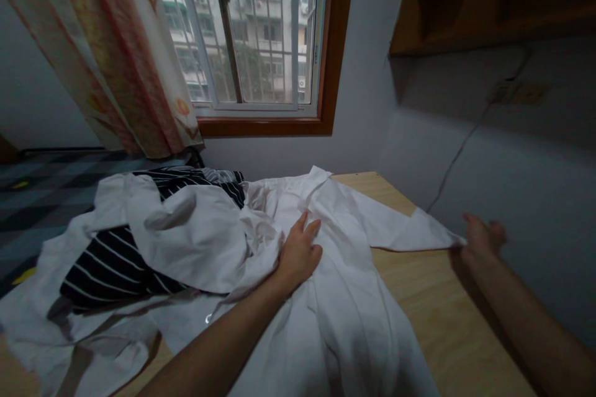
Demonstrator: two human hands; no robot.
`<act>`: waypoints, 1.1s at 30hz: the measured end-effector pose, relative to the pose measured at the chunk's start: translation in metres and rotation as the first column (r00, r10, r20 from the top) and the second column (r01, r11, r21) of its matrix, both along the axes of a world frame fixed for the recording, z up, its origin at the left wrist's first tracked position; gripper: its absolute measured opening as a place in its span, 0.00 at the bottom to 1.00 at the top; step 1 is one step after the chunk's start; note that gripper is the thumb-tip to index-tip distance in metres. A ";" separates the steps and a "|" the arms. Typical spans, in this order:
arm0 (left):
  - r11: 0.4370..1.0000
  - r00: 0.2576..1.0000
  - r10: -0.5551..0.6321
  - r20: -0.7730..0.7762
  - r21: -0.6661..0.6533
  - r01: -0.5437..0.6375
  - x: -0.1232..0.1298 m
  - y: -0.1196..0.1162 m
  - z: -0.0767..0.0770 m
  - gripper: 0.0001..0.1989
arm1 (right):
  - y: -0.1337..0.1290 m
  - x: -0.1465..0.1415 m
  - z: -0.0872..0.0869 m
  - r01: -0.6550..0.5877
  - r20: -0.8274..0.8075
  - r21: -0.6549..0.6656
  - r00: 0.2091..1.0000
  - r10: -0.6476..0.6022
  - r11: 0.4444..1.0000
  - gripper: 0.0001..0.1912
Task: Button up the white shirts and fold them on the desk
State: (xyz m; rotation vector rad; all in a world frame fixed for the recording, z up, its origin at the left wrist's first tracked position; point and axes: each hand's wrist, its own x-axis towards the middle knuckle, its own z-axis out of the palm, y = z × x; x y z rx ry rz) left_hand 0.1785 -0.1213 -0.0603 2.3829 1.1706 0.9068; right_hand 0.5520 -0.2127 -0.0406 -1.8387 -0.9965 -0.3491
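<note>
A white long-sleeved shirt [344, 285] lies spread over a wooden tabletop, its collar pointing toward the window. My left hand [300, 252] rests on its front below the collar, fingers apart and pressing on the cloth. One sleeve [395, 229] stretches to the right, narrowing to a point at my right hand [482, 237]. That hand seems to pinch the sleeve's end, though the exact grip is partly hidden. To the left, more white cloth [195, 242] is bunched up in loose folds, with a small round button [208, 318] near its lower edge.
Black cloth with white stripes [116, 267] lies among the white folds. Behind it is a dark checked bedspread [69, 180]. The wooden tabletop [447, 316] ends near the right wall, where a cord [459, 155] hangs. A wooden shelf [447, 31] juts out above. A curtain [125, 62] hangs beside the window.
</note>
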 end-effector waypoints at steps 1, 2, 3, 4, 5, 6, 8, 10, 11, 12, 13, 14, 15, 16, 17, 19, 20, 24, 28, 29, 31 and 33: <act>1.000 1.000 -0.005 0.024 -0.008 0.005 0.000 0.000 0.000 0.29 | -0.005 -0.011 -0.004 0.071 -0.035 0.045 0.997 -0.069 0.996 0.35; 1.000 0.998 0.000 0.062 -0.004 0.000 -0.001 -0.001 0.000 0.30 | -0.008 -0.024 -0.006 0.082 -0.058 0.075 0.995 -0.077 0.994 0.36; 1.000 0.994 0.011 0.110 0.016 -0.013 -0.002 -0.002 0.001 0.30 | -0.009 -0.041 -0.007 0.005 -0.046 0.067 0.999 -0.001 0.998 0.36; 0.998 0.987 0.014 0.161 0.051 -0.022 -0.003 -0.004 0.001 0.30 | -0.009 -0.060 -0.008 -0.147 -0.007 0.014 0.989 0.147 0.989 0.34; 0.995 0.979 0.003 0.205 0.097 -0.024 -0.004 -0.006 0.002 0.29 | -0.007 -0.080 -0.009 -0.330 0.045 -0.095 0.941 0.336 0.939 0.33; 0.989 0.971 -0.020 0.238 0.149 -0.016 -0.005 -0.007 0.002 0.28 | -0.006 -0.100 -0.010 -0.452 0.070 -0.184 0.880 0.470 0.873 0.33; 0.970 0.962 -0.075 0.263 0.242 0.010 -0.008 -0.010 0.002 0.27 | -0.004 -0.136 -0.013 -0.615 0.096 -0.417 0.703 0.705 0.669 0.38; 0.955 0.965 -0.071 0.251 0.295 -0.006 -0.010 -0.013 0.003 0.26 | -0.004 -0.159 -0.017 -0.615 0.083 -0.635 0.547 0.833 0.467 0.39; 0.949 0.972 -0.039 0.231 0.313 -0.036 -0.011 -0.015 0.004 0.26 | -0.006 -0.164 -0.020 -0.577 0.071 -0.717 0.497 0.865 0.391 0.38; 0.943 0.982 -0.005 0.190 0.328 -0.058 -0.013 -0.018 0.006 0.25 | -0.007 -0.165 -0.022 -0.533 0.067 -0.770 0.479 0.875 0.351 0.37; 0.937 0.992 0.018 0.124 0.344 -0.060 -0.015 -0.021 0.007 0.23 | -0.009 -0.163 -0.024 -0.494 0.068 -0.804 0.476 0.877 0.331 0.37; 0.934 0.999 0.021 0.035 0.356 -0.032 -0.019 -0.025 0.009 0.21 | -0.011 -0.157 -0.027 -0.463 0.077 -0.823 0.482 0.873 0.328 0.38; 0.934 0.998 0.002 -0.069 0.357 0.023 -0.023 -0.030 0.010 0.20 | -0.013 -0.150 -0.029 -0.439 0.093 -0.831 0.494 0.864 0.341 0.40; 0.935 0.984 -0.036 -0.172 0.341 0.094 -0.029 -0.036 0.011 0.19 | -0.015 -0.142 -0.032 -0.419 0.114 -0.833 0.509 0.853 0.361 0.41; 0.938 0.962 -0.079 -0.263 0.308 0.161 -0.035 -0.041 0.012 0.20 | -0.018 -0.133 -0.035 -0.402 0.132 -0.832 0.523 0.842 0.381 0.42; 0.945 0.914 -0.143 -0.379 0.221 0.240 -0.049 -0.050 0.013 0.23 | -0.023 -0.116 -0.040 -0.378 0.161 -0.830 0.543 0.824 0.411 0.43; 0.951 0.897 -0.164 -0.410 0.176 0.255 -0.056 -0.053 0.012 0.26 | -0.026 -0.107 -0.041 -0.365 0.170 -0.831 0.551 0.817 0.419 0.43; 0.956 0.864 -0.222 -0.453 0.074 0.284 -0.074 -0.053 0.010 0.32 | -0.037 -0.076 -0.041 -0.285 0.198 -0.853 0.597 0.777 0.437 0.43; 0.952 0.859 -0.241 -0.451 0.061 0.299 -0.075 -0.043 0.005 0.31 | -0.045 -0.039 -0.034 -0.188 0.226 -0.877 0.652 0.724 0.443 0.42; 0.952 0.863 -0.245 -0.443 0.061 0.301 -0.073 -0.042 0.004 0.31 | -0.046 -0.030 -0.033 -0.178 0.224 -0.881 0.659 0.718 0.438 0.42; 0.949 0.870 -0.256 -0.421 0.060 0.308 -0.069 -0.041 0.004 0.30 | -0.048 -0.016 -0.029 -0.170 0.209 -0.892 0.667 0.715 0.419 0.41; 0.940 0.871 -0.291 -0.396 0.051 0.337 -0.066 -0.043 0.012 0.29 | -0.047 -0.008 -0.024 -0.150 0.201 -0.905 0.674 0.711 0.398 0.38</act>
